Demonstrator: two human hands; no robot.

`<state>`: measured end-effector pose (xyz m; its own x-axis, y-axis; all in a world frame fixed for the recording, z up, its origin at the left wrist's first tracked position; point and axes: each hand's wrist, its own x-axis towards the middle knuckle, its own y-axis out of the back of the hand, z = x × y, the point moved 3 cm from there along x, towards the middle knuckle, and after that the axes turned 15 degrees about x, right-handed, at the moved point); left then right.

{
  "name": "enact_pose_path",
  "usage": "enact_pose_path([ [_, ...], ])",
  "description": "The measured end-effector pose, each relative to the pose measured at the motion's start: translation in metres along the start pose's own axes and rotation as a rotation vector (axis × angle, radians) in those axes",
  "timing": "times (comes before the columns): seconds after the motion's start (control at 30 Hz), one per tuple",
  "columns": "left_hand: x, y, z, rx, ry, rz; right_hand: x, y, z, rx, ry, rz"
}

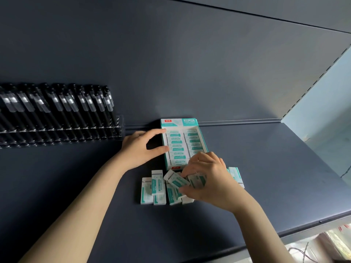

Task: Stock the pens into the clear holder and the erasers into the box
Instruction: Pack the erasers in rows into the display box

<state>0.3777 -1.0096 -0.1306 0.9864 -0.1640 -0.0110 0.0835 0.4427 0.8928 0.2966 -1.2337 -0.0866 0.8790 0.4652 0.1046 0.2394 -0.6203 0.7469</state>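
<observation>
Right hand (207, 179) is pinching an eraser (175, 179) from the pile (156, 188) just in front of the box (182, 122). Left hand (140, 147), fingers spread, is steadying the box's left wall. Pens (57, 107) are standing in the holder (121, 126), left of the box. With the box looking nearly full, a tilted eraser risks jamming or lifting its neighbours.

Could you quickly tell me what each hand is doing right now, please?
Left hand: open, fingers touching the box side.
Right hand: closed, pinching an eraser.
</observation>
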Motion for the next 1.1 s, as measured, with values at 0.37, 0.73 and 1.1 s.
enact_pose_path([
  [0.37,-0.002,0.003,-0.002,-0.309,-0.034,-0.071,0.028,0.023,0.005,0.234,-0.019,0.021],
  [0.73,-0.002,0.004,-0.001,-0.324,-0.013,-0.097,0.119,0.024,0.043,0.068,-0.023,0.092],
  [1.1,0.001,0.004,0.0,-0.312,-0.005,-0.085,0.132,0.014,0.038,-0.019,0.078,0.092],
])
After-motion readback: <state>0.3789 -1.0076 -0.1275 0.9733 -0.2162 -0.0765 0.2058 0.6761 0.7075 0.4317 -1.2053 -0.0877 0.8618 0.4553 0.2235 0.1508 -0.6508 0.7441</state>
